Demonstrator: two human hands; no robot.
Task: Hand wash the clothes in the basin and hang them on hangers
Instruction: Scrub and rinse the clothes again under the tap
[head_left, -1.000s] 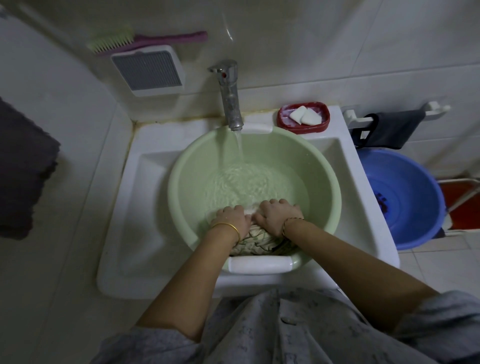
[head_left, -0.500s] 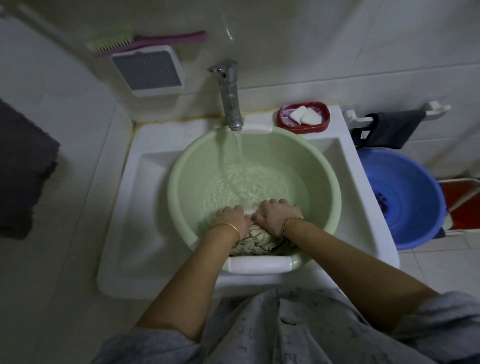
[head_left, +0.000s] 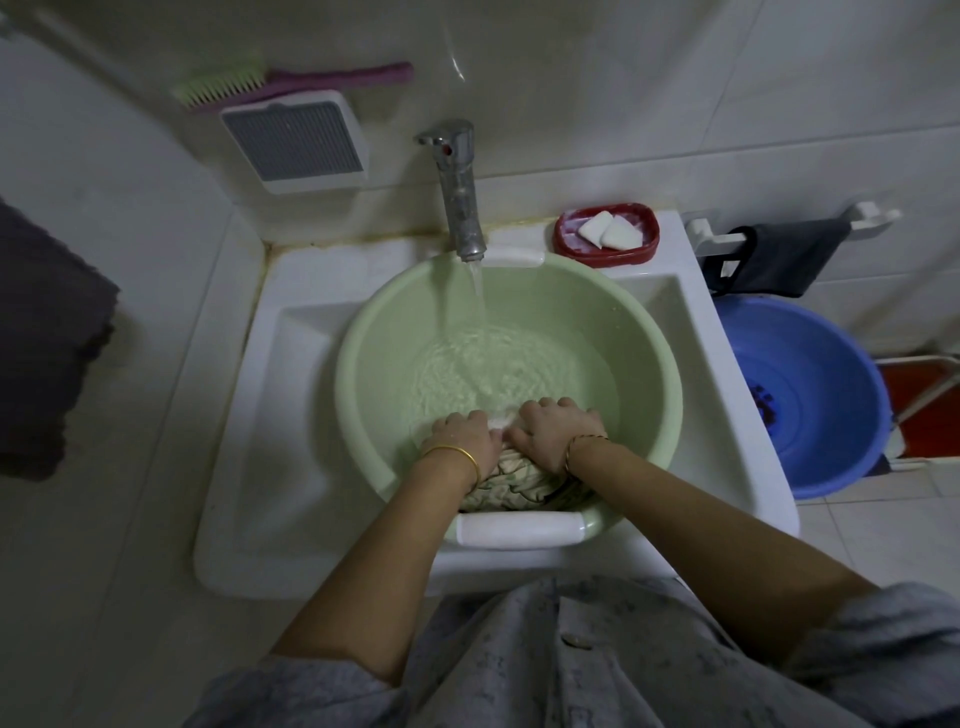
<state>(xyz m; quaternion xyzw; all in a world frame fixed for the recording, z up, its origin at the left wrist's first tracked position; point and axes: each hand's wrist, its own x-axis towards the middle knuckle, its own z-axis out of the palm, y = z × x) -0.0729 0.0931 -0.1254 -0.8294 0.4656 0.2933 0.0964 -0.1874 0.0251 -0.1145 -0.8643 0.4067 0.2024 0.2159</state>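
Both hands, left hand (head_left: 464, 435) and right hand (head_left: 551, 429), gripped the patterned wet cloth (head_left: 511, 480) bunched against the near wall of the round pale-green plastic basin (head_left: 363, 332), mid-scrub; rinsing likely next.

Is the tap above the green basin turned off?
No: a stream of water runs from the tap into the green basin, rippling the water there.

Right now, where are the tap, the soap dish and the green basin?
tap (head_left: 460, 200), head view, on its metal spout.
soap dish (head_left: 641, 247), head view, on its red right rim.
green basin (head_left: 644, 332), head view, on its bare inner wall, right side.
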